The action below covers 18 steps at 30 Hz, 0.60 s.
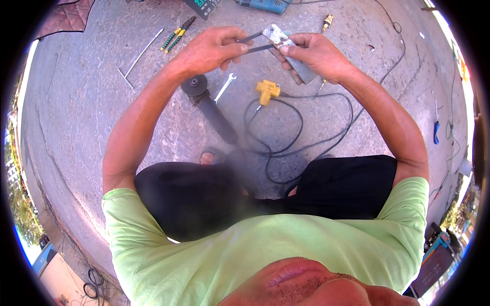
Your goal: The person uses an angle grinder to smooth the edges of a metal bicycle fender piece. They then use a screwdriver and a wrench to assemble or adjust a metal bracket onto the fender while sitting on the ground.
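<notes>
Both my hands are raised over the concrete floor at the far side of the view. My left hand (217, 50) is closed on a dark metal piece with two narrow bars (260, 48). These bars reach right to a flat, worn metal plate (302, 69), which my right hand (320, 55) grips with the thumb on top and fingers underneath. Whether bars and plate are joined, I cannot tell. Below my left hand lie an angle grinder (212, 109) and an open-end wrench (224, 88). A yellow power socket (267, 92) with a dark cable (301, 127) sits between my arms.
Green-and-yellow-handled pliers (176, 36) and a T-handle wrench (139, 61) lie at the far left. A blue power tool (265, 5) and a screwdriver (327, 22) are at the far side. Another screwdriver, blue-handled (436, 131), lies far right. Cable loops spread before my feet.
</notes>
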{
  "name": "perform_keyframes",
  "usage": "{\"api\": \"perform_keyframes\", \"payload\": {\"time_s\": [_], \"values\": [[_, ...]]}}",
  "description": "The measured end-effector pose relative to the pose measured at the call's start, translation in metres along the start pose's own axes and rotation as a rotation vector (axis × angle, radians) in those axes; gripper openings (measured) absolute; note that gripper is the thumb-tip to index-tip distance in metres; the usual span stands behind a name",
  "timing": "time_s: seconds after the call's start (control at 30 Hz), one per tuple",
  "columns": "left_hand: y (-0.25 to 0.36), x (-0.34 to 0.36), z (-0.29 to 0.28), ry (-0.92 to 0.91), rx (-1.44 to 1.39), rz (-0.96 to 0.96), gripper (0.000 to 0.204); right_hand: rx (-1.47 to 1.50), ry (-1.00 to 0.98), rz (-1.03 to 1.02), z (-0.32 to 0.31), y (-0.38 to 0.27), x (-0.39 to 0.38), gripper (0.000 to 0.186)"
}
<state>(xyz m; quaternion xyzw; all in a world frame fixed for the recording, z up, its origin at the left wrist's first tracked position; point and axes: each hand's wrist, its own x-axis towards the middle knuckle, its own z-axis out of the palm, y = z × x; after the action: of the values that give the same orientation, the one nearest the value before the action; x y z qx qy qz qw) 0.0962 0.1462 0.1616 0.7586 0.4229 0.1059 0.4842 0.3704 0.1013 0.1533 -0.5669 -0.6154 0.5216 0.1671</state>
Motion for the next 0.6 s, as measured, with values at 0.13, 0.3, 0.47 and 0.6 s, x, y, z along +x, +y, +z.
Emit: {"api": "perform_keyframes", "payload": {"time_s": [0.13, 0.3, 0.47, 0.6], "values": [[-0.0027, -0.0016, 0.0005, 0.003, -0.011, -0.005, 0.036, -0.047, 0.033, -0.015, 0.0009, -0.0022, -0.0006, 0.030], [-0.0007, -0.0015, 0.0010, 0.006, -0.014, -0.011, 0.036, 0.041, 0.082, 0.068, -0.0011, -0.0054, -0.0008, 0.030], [-0.0024, -0.0012, 0.0008, -0.001, -0.004, 0.004, 0.036, 0.106, 0.102, 0.072, 0.0012, -0.0085, -0.0039, 0.027], [0.0008, 0.0023, 0.0015, -0.022, -0.078, 0.002, 0.034, 0.146, 0.105, 0.040, 0.0023, 0.0000, 0.0002, 0.028]]}}
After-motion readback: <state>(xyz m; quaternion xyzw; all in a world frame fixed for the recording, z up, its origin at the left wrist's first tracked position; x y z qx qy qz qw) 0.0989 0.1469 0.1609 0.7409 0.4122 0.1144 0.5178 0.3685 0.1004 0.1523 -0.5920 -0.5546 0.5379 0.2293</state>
